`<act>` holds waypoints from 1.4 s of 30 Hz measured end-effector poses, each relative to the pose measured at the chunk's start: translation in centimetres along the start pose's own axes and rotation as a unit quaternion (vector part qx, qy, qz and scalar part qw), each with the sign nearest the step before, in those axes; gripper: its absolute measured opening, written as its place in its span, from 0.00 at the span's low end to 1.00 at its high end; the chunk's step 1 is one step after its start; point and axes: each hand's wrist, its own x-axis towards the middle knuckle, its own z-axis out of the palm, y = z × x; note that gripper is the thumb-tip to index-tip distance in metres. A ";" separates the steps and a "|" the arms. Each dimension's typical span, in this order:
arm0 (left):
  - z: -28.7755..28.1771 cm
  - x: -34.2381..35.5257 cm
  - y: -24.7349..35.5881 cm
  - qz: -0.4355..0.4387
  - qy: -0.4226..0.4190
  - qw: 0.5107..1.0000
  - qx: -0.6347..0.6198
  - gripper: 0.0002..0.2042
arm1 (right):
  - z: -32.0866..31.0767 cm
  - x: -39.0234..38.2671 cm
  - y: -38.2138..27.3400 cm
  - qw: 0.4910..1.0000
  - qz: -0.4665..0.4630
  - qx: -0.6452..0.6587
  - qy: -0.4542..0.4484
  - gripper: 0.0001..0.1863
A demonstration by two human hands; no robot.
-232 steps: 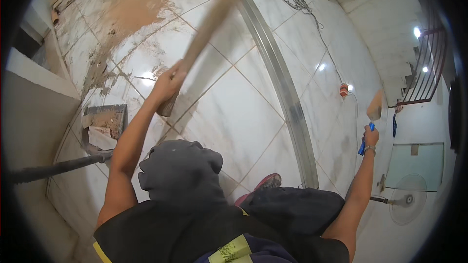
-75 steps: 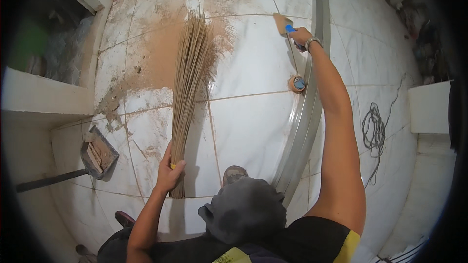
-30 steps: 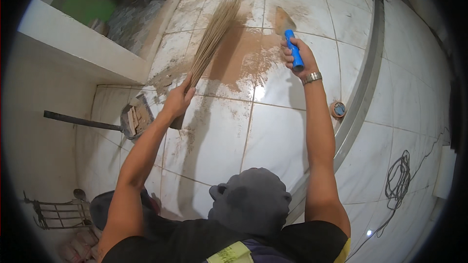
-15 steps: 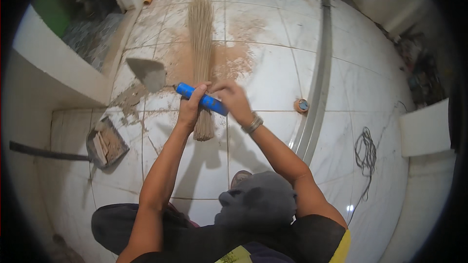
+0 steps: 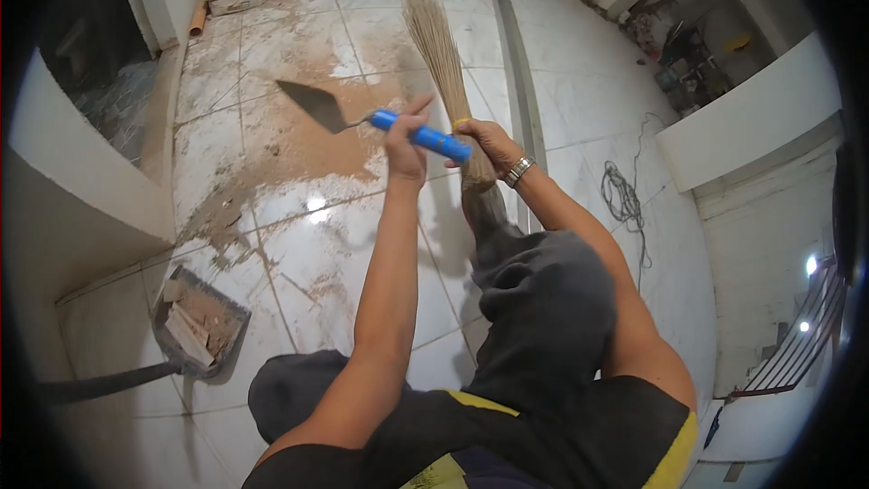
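White floor tiles (image 5: 579, 172) with brown grout lines cover the room, bending toward the rim of the view. On the left, a low pale wall (image 5: 77, 195) stands beside a dark doorway, with grey patterned flooring (image 5: 113, 122) beyond it. A thick pale ledge (image 5: 756, 118) runs along the right side, and a dark opening above it holds a jumble of clutter (image 5: 683, 68). Farther down on the right is a barred railing (image 5: 769, 390) near small bright lights (image 5: 811, 264). Glare (image 5: 316, 204) shines off one tile.

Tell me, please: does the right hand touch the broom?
Touching: the head view shows the right hand gripping the broom near its blunt end.
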 end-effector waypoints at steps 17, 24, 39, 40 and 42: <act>-13.4 5.0 4.5 -0.062 0.281 0.902 0.323 0.12 | -36.2 26.5 2.0 0.767 0.102 -0.536 0.337 0.33; -8.1 12.0 14.0 -0.099 0.334 0.722 0.598 0.12 | -35.5 28.4 -6.5 0.795 -0.095 -0.535 0.271 0.38; -3.0 3.2 10.3 -0.148 0.535 0.586 0.590 0.12 | -58.0 62.2 -20.0 0.810 0.062 -0.391 0.432 0.36; -3.5 2.8 10.5 -0.159 0.541 0.574 0.594 0.12 | -60.5 63.5 -22.3 0.805 0.057 -0.399 0.435 0.36; -5.4 1.5 10.3 -0.146 0.565 0.565 0.583 0.12 | -61.7 65.4 -25.4 0.776 0.070 -0.503 0.374 0.36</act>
